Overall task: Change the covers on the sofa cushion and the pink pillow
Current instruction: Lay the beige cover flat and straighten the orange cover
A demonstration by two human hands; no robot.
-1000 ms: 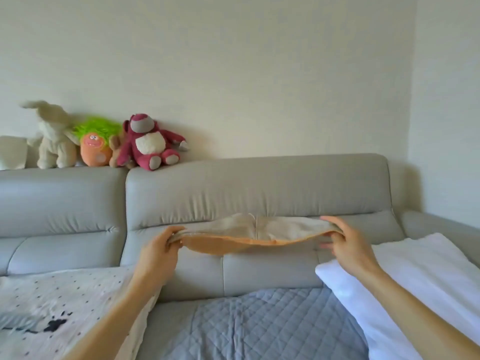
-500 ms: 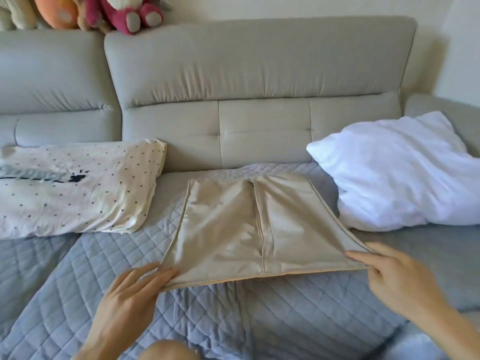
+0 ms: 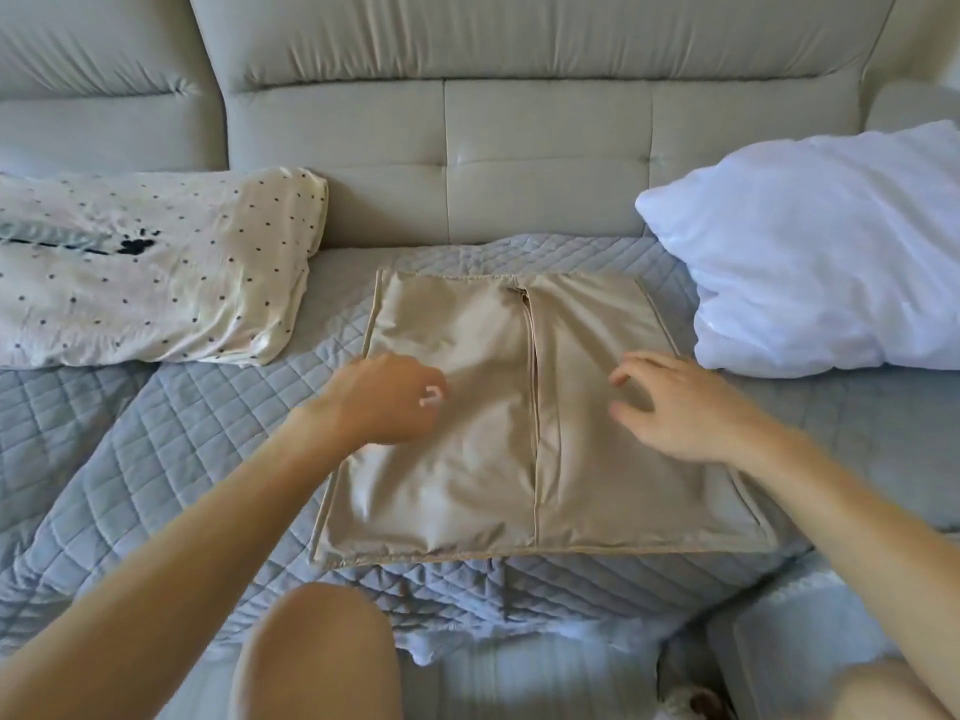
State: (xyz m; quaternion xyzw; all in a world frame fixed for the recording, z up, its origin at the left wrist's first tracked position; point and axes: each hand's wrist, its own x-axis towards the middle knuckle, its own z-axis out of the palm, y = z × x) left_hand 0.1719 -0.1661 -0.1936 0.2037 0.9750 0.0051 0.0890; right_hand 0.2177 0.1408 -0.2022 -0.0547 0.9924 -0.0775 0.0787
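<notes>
A beige cushion cover (image 3: 467,459) lies flat on the quilted blue-grey sofa seat (image 3: 156,433), its zip seam running down the middle and slightly open at the far end. My left hand (image 3: 384,397) hovers over the cover's left half with fingers loosely curled, holding nothing. My right hand (image 3: 675,402) is over the right half, fingers spread and relaxed. A bare white cushion insert (image 3: 810,252) rests against the backrest at the right. A cream pillow with black dots (image 3: 156,267) lies at the left.
The grey sofa backrest (image 3: 519,122) runs along the far side. My knees (image 3: 317,657) are at the seat's front edge, below the cover. The sofa's right armrest (image 3: 914,106) is behind the white insert.
The cover went from being held up in the air by both hands to lying flat on the seat. Both hands let go of its near corners and moved onto its middle.
</notes>
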